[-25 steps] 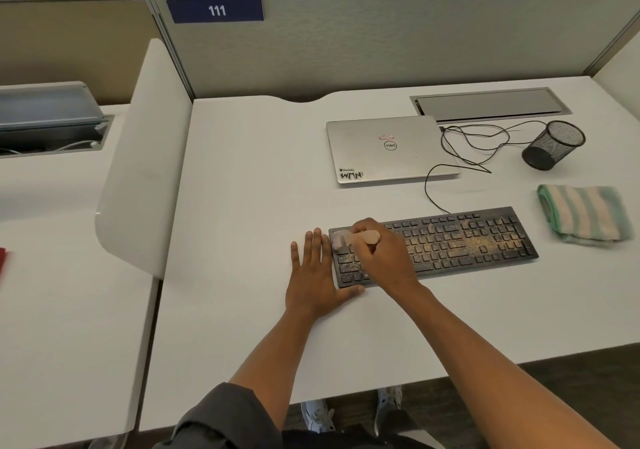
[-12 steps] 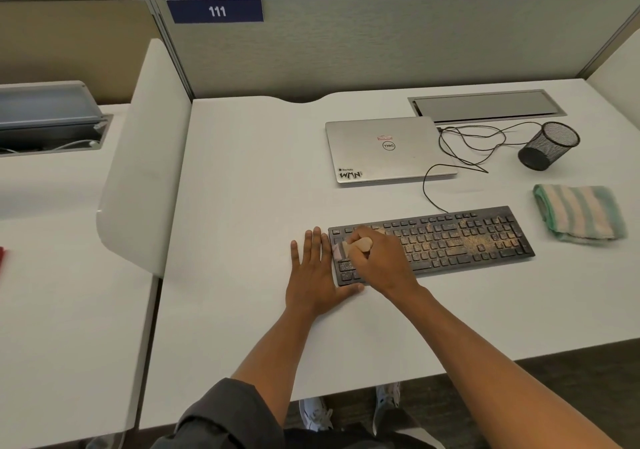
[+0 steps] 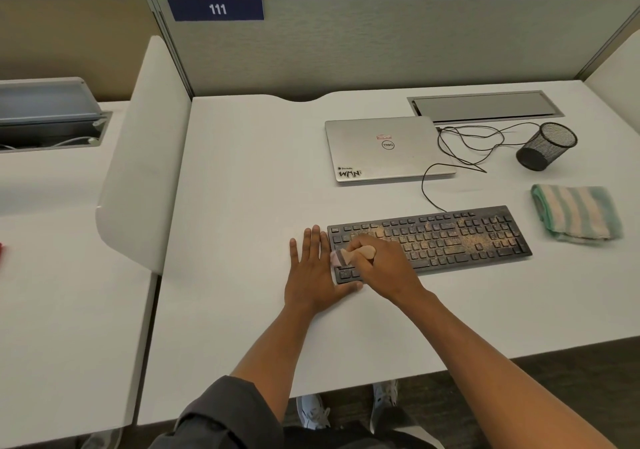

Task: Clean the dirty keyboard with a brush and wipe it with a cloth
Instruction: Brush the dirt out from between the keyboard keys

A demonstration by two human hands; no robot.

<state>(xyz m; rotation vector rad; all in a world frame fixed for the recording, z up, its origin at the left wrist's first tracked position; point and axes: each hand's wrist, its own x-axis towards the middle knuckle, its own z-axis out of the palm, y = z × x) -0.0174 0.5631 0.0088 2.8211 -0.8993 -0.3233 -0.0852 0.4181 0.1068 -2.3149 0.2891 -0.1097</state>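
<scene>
A black keyboard (image 3: 450, 237) lies on the white desk (image 3: 249, 178), its keys dusted with tan crumbs, thickest toward the right. My right hand (image 3: 384, 268) grips a small brush (image 3: 353, 254) with a pale wooden handle, its bristles down on the keyboard's left end. My left hand (image 3: 313, 275) lies flat on the desk against the keyboard's left edge, fingers straight, thumb touching its front corner. A folded green and cream striped cloth (image 3: 575, 213) sits to the right of the keyboard.
A shut silver laptop (image 3: 388, 149) lies behind the keyboard, with a loose black cable (image 3: 460, 150) beside it. A black mesh cup (image 3: 547, 145) lies tipped at the back right. A white divider panel (image 3: 142, 157) stands at the desk's left edge.
My right hand has drawn the brush down the keyboard's left end, from the upper rows toward the front rows. My left hand has stayed in place.
</scene>
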